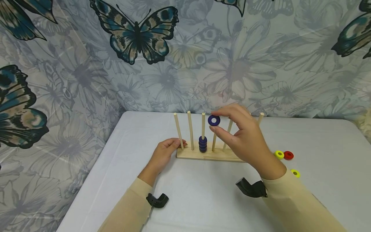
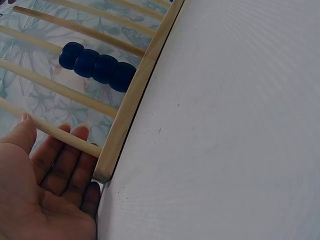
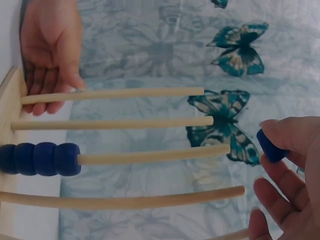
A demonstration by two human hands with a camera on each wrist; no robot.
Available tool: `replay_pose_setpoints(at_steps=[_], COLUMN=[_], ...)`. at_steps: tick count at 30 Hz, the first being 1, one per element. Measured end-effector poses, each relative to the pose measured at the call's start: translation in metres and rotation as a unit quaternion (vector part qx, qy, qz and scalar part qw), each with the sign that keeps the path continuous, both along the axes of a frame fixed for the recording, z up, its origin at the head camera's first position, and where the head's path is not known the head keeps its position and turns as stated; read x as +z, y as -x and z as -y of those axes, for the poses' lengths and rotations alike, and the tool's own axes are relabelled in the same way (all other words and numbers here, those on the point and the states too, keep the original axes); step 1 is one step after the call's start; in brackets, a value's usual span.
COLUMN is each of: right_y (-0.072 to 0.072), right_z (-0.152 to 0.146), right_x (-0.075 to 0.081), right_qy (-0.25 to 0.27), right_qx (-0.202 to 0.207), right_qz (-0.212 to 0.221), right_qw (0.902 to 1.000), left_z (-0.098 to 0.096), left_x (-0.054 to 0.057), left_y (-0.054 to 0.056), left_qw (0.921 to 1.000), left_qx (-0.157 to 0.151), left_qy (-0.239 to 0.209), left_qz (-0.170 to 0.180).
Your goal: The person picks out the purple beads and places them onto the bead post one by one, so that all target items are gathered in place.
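Between the thumb and forefinger of my right hand (image 1: 243, 138) a dark blue ring (image 1: 214, 120) is pinched, its hole facing the head camera. The ring is held near the top of the third peg (image 1: 203, 124) from the left, apart from it. Four or so is too many to count exactly, but several blue rings (image 3: 42, 159) are stacked at the foot of that peg. The wooden peg stand (image 1: 208, 156) stands upright on the table. At its left end, my left hand (image 1: 165, 153) holds the outermost peg (image 2: 65, 135), thumb on one side and fingers behind.
To the right of the stand, a yellow ring (image 1: 279, 154) and a red ring (image 1: 288, 155) lie side by side on the white table (image 1: 197, 193). Another yellow ring (image 1: 295, 173) lies nearer, beside the right sleeve. A butterfly-patterned cloth (image 1: 174, 80) hangs behind the table.
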State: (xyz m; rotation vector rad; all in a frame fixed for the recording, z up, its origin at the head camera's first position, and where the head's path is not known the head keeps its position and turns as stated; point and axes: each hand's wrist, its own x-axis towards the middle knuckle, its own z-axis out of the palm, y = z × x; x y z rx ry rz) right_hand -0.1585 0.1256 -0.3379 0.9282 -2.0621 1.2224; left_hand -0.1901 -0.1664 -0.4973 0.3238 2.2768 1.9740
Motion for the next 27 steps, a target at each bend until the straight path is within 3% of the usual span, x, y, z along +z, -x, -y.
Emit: replay_pose_setpoints(at_steps=[12, 27], right_y=[0.008, 0.007], right_z=[0.007, 0.023], right_x=[0.01, -0.003], right_qy=[-0.001, -0.036], right_qx=[0.007, -0.026], right_qz=[-0.03, 0.035], right_qw=[0.9995, 0.9984], left_z=[-0.001, 0.008], left_x=[0.001, 0.0], left_y=[-0.001, -0.006], left_qw=[0.9999, 0.9997], left_qx=[-0.003, -0.021], left_qy=[-0.011, -0.013], left_qz=[0.005, 0.001])
